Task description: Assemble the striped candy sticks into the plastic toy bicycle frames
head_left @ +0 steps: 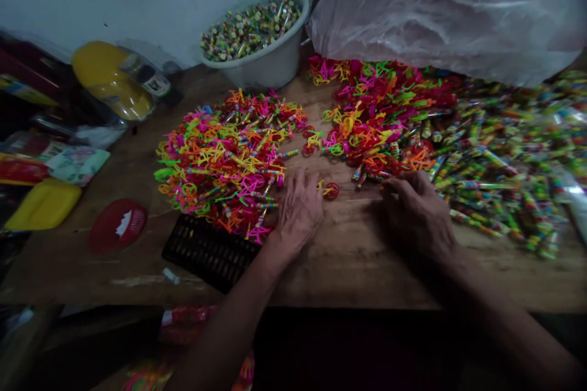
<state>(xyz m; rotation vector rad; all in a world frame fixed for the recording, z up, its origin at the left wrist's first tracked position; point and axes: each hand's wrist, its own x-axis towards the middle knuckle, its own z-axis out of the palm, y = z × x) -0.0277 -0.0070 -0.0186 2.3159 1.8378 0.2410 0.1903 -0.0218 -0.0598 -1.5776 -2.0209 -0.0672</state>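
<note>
My left hand (300, 206) lies palm down on the wooden table, fingers stretched forward, at the right edge of a heap of colourful plastic toy pieces (224, 159) on patterned tubes. Just right of its fingertips is a loose red wheel-shaped piece (331, 190) with a yellow part. My right hand (419, 214) is closed, fingers curled in; whatever they may grip is hidden. It is beside a second heap of bright toy pieces (367, 128) and a spread of patterned tubes (495, 159) without such tops.
A black slotted tray (208, 256) sits partly under the left heap. Behind stands a white tub (270, 64) of short tubes, beside a large plastic bag (440, 12). A red lid (117, 226), a yellow container (43, 204) and a jar (153, 80) are at left.
</note>
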